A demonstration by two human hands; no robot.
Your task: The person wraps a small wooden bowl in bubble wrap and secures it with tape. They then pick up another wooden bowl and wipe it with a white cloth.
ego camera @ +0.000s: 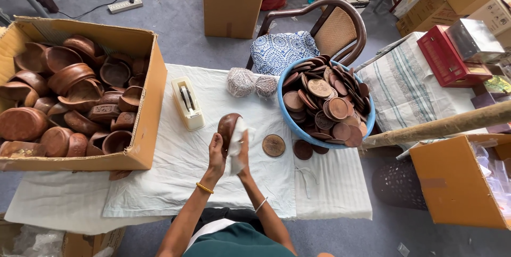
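a person sat at a low surface point(175, 182) covered with a white sheet, seen from above. the left hand point(216, 150) was wrapped around a dark wooden bowl point(227, 128), holding it tilted on its side above the middle of the sheet. the right hand point(244, 153) gripped a white cloth point(236, 148) and pressed it against the bowl's right side, apparently wiping it.

at the left, a large open cardboard box point(146, 124) was piled nearly full with similar brown wooden bowls point(69, 97); it could not be told which of these had been wiped. at the right, a blue basin point(290, 121) was heaped with round wooden discs point(327, 105). two discs point(273, 145) lay loose on the sheet just beside the basin, near the hands. a cream tape dispenser point(187, 102) stood between the box and the hands, and two small patterned balls point(250, 83) sat at the far side of the sheet.

judging from the full box and heaped basin, the work looked far from finished, with one bowl in hand and many pieces around it. no separate finished pile could be made out.
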